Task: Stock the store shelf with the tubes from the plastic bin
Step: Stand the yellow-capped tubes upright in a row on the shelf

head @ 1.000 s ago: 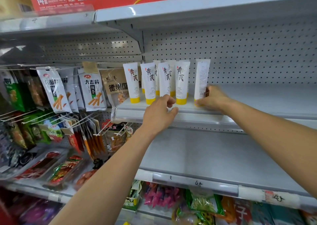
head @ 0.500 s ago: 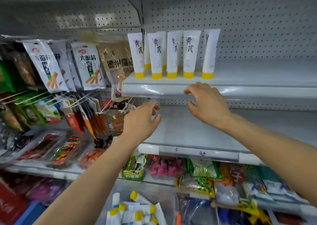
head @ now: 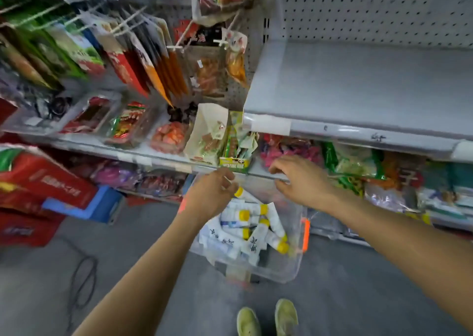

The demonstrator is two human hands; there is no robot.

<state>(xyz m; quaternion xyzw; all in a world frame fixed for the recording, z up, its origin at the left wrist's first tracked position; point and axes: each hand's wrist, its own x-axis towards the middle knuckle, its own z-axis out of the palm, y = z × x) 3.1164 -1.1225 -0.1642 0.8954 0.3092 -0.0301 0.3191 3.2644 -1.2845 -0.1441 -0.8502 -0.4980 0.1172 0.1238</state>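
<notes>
Both hands hang empty over the clear plastic bin (head: 294, 271) on the floor, left hand (head: 212, 193) loosely curled, right hand (head: 300, 179) spread wide, above heaped yellow-capped tubes (head: 256, 224) (2 green shoes (head: 266, 317) behind), with the snack shelf (head: 163, 157) edge just beyond the fingertips.

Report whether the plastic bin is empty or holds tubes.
Holds tubes: white, yellow-capped tubes lie piled inside the clear plastic bin.

head cam, facing down; shelves near
</notes>
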